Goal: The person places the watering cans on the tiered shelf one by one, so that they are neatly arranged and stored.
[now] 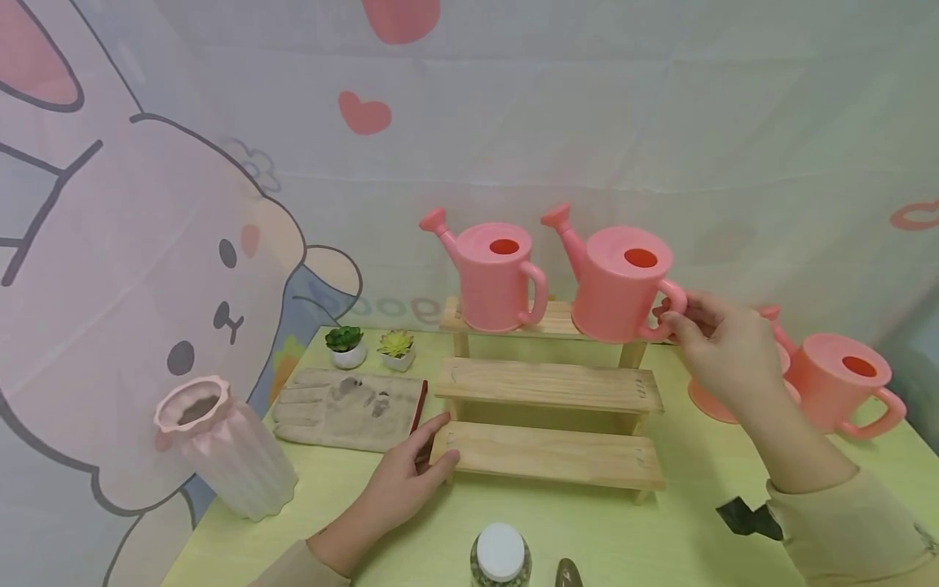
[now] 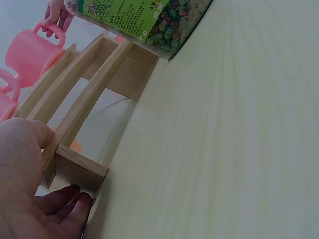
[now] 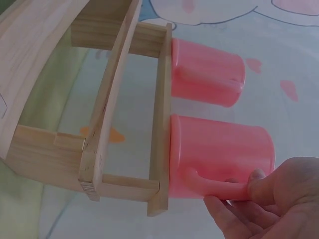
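Note:
A pink watering can stands at the right end of the top step of a three-step wooden shelf. My right hand pinches its handle between thumb and fingers; in the right wrist view the can's base meets the top board. Left of it on the same step stands a second pink watering can, its spout also to the left. With the thumb on the lowest step and the fingers curled round its left end, my left hand holds the shelf.
Two more pink watering cans stand at the right, one partly behind my right forearm. Gloves, two small potted plants and a pink ribbed vase are at the left. A white-capped jar stands in front; a black object lies near my right sleeve.

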`<state>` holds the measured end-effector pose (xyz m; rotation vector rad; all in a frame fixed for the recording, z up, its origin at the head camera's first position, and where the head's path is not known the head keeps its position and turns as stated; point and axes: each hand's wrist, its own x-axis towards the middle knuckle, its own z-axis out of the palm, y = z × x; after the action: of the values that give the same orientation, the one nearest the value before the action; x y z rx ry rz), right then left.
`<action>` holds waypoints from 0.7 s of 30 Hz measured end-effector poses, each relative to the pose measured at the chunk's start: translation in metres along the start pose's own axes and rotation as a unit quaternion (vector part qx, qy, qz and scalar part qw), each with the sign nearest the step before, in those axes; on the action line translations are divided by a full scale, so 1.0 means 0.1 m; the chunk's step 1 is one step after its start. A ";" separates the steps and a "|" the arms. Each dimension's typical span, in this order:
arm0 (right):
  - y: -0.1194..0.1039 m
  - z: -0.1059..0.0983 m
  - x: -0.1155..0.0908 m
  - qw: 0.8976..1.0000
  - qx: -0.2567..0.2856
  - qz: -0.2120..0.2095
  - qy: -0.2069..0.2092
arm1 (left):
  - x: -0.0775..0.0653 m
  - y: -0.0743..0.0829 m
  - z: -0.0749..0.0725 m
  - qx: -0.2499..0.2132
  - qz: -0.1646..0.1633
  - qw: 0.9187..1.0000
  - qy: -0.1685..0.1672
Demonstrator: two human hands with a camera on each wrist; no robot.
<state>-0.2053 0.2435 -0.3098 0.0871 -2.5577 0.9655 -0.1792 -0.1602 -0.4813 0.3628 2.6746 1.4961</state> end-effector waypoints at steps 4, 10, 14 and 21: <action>-0.02 0.01 0.02 1.000 -0.011 -0.008 0.009 | 0.00 0.00 0.01 0.002 0.001 1.000 0.001; -0.04 0.00 0.04 1.000 -0.011 -0.007 0.013 | 0.00 0.00 0.01 0.003 0.001 1.000 0.002; -0.04 0.01 0.05 1.000 -0.001 -0.011 0.017 | 0.00 0.01 0.01 0.004 0.000 1.000 0.001; -0.03 0.03 0.06 1.000 -0.007 -0.010 0.018 | 0.00 0.00 0.01 0.001 0.000 1.000 -0.001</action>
<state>-0.2111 0.2397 -0.3074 0.0901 -2.5260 0.9331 -0.1792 -0.1594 -0.4817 0.3640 2.6750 1.4935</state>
